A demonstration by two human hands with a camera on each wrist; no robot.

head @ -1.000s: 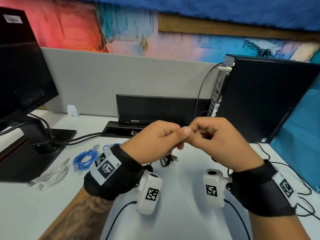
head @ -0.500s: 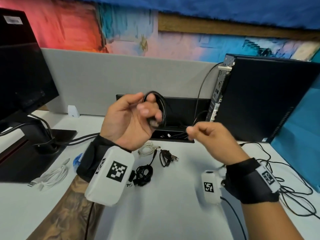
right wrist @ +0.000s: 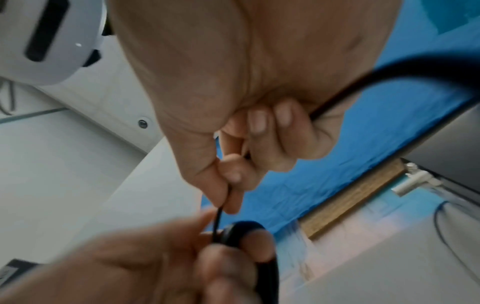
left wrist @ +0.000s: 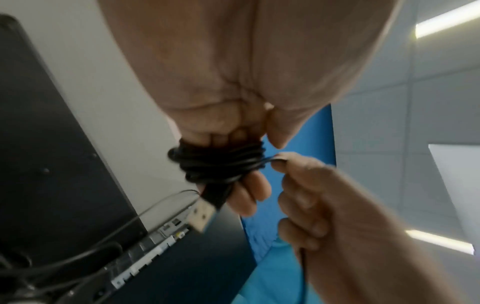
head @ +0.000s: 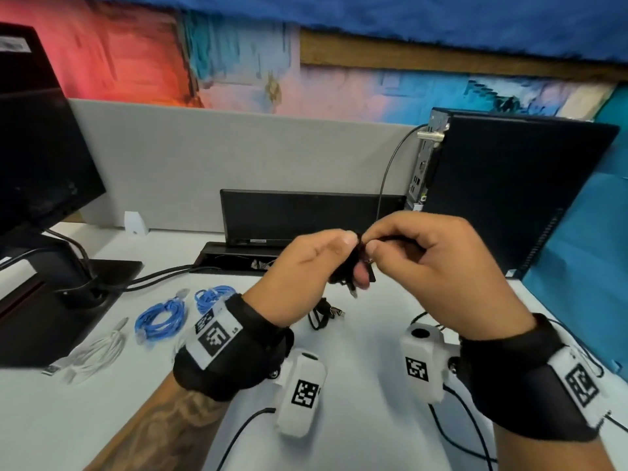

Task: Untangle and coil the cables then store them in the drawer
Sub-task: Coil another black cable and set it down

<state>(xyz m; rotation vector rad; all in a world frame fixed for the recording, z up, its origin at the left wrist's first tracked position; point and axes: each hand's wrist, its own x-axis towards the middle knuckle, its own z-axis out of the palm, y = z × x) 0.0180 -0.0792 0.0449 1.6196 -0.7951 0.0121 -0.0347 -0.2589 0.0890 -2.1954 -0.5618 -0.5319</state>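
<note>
Bare desk [head: 360, 338] between blue cables [head: 159, 319] and computer tower [head: 509, 195].

The white desk [head: 356, 338] carries several things. On its left stands a black monitor stand [head: 51, 300]. Near it lie a white coiled cable [head: 91, 355] and two blue coiled cables [head: 159, 319], just beside each other. A small black cable [head: 323, 314] lies in the middle. At the back right stands a black computer case [head: 509, 198].

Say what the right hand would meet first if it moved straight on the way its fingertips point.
Most likely the black cable coil held in the left hand; the right hand already pinches its loose end.
</note>
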